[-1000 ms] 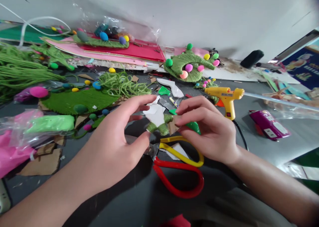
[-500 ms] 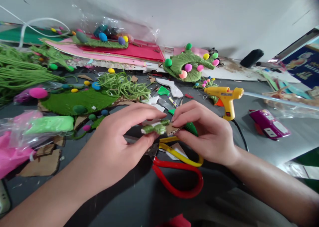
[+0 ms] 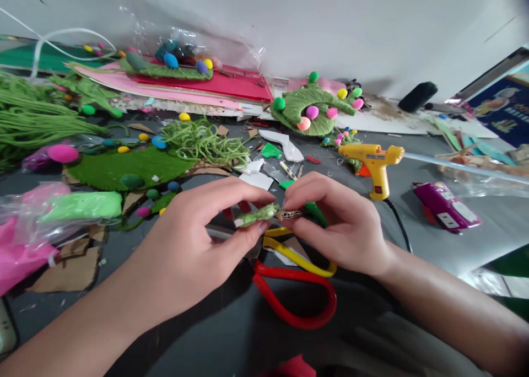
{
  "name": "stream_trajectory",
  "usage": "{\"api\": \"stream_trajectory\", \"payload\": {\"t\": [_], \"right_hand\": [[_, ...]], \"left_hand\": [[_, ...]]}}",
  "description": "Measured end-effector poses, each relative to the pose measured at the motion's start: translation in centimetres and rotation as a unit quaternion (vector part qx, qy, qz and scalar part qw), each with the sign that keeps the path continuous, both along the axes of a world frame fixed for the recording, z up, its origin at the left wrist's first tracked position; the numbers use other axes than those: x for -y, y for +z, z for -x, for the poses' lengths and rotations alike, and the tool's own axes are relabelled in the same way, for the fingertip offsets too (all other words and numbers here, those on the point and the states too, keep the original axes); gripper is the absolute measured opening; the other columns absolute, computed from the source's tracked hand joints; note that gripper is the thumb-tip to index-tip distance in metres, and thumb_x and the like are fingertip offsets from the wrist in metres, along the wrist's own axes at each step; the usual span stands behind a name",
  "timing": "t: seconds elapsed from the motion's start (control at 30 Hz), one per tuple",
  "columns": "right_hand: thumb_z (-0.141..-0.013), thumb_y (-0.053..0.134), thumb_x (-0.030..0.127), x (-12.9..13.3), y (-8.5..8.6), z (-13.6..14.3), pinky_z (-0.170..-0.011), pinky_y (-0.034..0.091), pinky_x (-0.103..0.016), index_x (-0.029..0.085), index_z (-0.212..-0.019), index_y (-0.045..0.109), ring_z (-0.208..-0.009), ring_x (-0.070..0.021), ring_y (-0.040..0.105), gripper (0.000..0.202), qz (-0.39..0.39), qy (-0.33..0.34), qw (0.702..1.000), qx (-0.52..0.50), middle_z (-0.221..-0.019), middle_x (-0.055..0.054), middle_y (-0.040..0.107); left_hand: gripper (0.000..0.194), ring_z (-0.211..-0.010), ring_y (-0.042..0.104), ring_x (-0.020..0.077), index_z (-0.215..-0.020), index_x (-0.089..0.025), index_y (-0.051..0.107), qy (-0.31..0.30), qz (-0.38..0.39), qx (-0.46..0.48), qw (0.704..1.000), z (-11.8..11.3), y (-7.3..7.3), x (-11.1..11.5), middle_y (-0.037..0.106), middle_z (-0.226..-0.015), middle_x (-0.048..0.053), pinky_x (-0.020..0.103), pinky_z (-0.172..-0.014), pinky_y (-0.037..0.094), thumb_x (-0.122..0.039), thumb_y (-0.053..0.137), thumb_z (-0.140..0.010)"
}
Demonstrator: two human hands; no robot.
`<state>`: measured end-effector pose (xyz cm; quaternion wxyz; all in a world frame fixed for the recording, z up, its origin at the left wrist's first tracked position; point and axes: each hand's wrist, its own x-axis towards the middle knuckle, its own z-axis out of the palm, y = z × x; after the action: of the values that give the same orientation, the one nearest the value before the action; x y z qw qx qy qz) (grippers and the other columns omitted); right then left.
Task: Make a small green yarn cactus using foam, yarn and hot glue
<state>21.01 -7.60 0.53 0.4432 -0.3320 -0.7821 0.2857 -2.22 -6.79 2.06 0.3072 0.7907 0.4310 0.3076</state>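
1. Clock directions run from the green yarn-wrapped piece (image 3: 256, 216), with 12 being straight away from the person. It's up between the two hands over the dark table (image 3: 223, 322), tilted so mostly a narrow side shows.
2. Left hand (image 3: 185, 244), over at 8: thumb and fingers closed down to a small gap, with the green piece pinched in there. Some of the fingertips are hidden, so can't tell exactly how many touch it.
3. Right hand (image 3: 339, 222), at 3: thumb and index nearly together, pinching a small bit of corrugated cardboard (image 3: 291, 214), open edge facing the camera. It sits right up against the green piece, but I can't tell if they're joined.
4. Scissors (image 3: 289, 272) at 5, on the table, one red handle loop and one yellow. Blades are mostly behind the left hand.
5. White scraps (image 3: 256, 177) at 12, and farther out at 1 a green-wrapped shape (image 3: 295, 107) with colourful pom-poms.
6. Yellow glue gun (image 3: 378, 165) at 2, purple packet-like thing (image 3: 448, 206) at 3.
7. Loose green yarn (image 3: 206, 140) at 11, big green leaf-like piece (image 3: 111, 167) at 10, light green bagged lump (image 3: 85, 206) at 9.
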Motion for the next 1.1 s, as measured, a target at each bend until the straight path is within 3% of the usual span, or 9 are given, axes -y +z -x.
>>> {"api": "stream_trajectory", "payload": {"t": [0.27, 0.57, 1.1], "right_hand": [[-0.087, 0.070, 0.004, 0.03, 0.06, 0.12, -0.079, 0.057, -0.034, 0.021, -0.099, 0.067, -0.089, -0.0172, 0.066, 0.021, 0.005, -0.001, 1.000, -0.003, -0.094, -0.004, 0.069], [-0.088, 0.074, 0.012, 0.21, 0.15, 0.32, -0.073, 0.055, -0.031, 0.020, -0.098, 0.064, -0.081, -0.0151, 0.065, 0.016, 0.017, -0.025, 1.000, 0.001, -0.090, -0.003, 0.069], [-0.089, 0.076, 0.019, 0.43, 0.25, 0.39, -0.070, 0.055, -0.028, 0.018, -0.096, 0.064, -0.078, -0.0142, 0.065, 0.014, 0.050, -0.038, 0.998, 0.027, -0.087, -0.003, 0.069]], "left_hand": [[0.020, -0.112, 0.073, 0.0231, -0.108, -0.030, 0.075, -0.016, 0.017, -0.001, 1.000, -0.13, 0.60, -0.03, 0.076, -0.120, -0.002, 0.022, -0.076, 0.063, -0.026, 0.067, -0.091], [0.019, -0.101, 0.074, 0.0238, -0.108, -0.027, 0.075, -0.022, 0.098, 0.013, 0.995, -0.19, 0.87, 0.22, 0.077, -0.114, 0.002, 0.021, -0.068, 0.062, -0.034, 0.066, -0.093], [0.024, -0.094, 0.075, 0.0220, -0.109, -0.026, 0.075, -0.014, 0.144, 0.016, 0.989, 0.03, 0.58, 0.37, 0.078, -0.108, 0.001, 0.020, -0.067, 0.061, -0.039, 0.070, -0.089]]}}
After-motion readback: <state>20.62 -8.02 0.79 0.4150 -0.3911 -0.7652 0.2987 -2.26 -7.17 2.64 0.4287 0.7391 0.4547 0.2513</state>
